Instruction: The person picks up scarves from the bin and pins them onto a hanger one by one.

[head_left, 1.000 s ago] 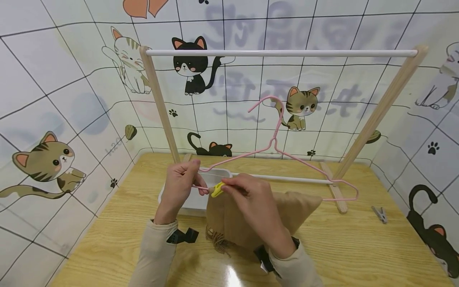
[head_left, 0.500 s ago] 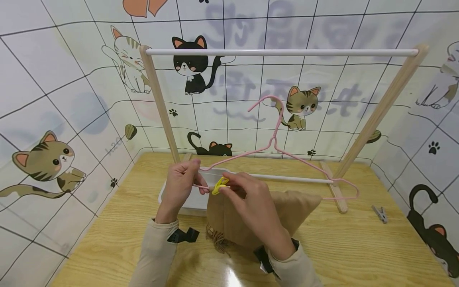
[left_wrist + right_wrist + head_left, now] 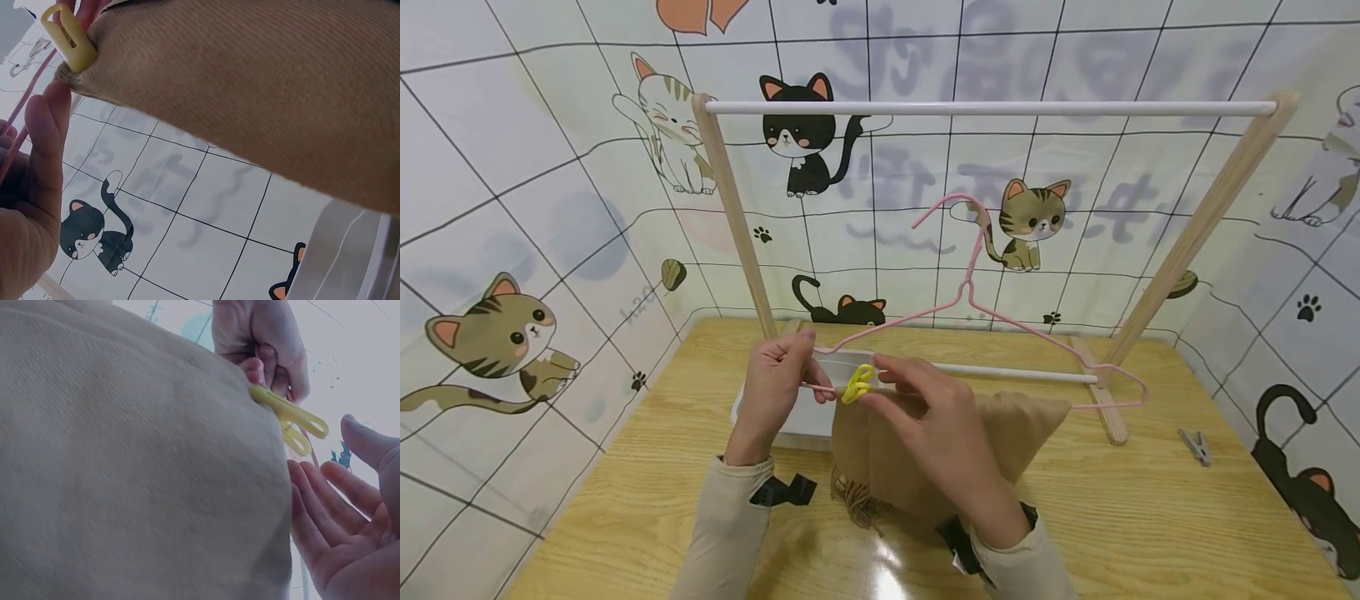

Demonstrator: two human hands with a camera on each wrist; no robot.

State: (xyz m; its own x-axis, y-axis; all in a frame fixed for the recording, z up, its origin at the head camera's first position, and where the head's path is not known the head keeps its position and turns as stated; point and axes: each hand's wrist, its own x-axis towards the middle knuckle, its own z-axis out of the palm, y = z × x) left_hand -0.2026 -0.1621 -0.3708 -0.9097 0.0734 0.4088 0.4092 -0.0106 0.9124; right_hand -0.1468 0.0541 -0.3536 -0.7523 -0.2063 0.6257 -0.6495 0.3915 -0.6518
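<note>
A brown fringed scarf (image 3: 1022, 425) hangs over the lower bar of a pink clothes hanger (image 3: 895, 317). Near its left end a yellow clothespin (image 3: 856, 387) is clipped on the scarf's top edge. My left hand (image 3: 775, 379) grips the hanger's left end, just beside the clothespin. In the right wrist view my right hand (image 3: 350, 531) has its fingers spread, off the clothespin's handles (image 3: 306, 419) and close to the scarf's edge. The left wrist view shows the scarf's side (image 3: 237, 81) stretching away from the clip.
A drying rack with wooden legs (image 3: 1202, 225) and a white top rail (image 3: 985, 108) stands behind the hanger. Behind my left hand sits a white tray (image 3: 805, 440). A grey clothespin (image 3: 1197, 447) lies on the wooden table (image 3: 1120, 517) at the right.
My right fingers have let go of the yellow clothespin and spread apart; it stays clipped on the scarf. The hanger has shifted slightly left at its hook, still in my left hand.
</note>
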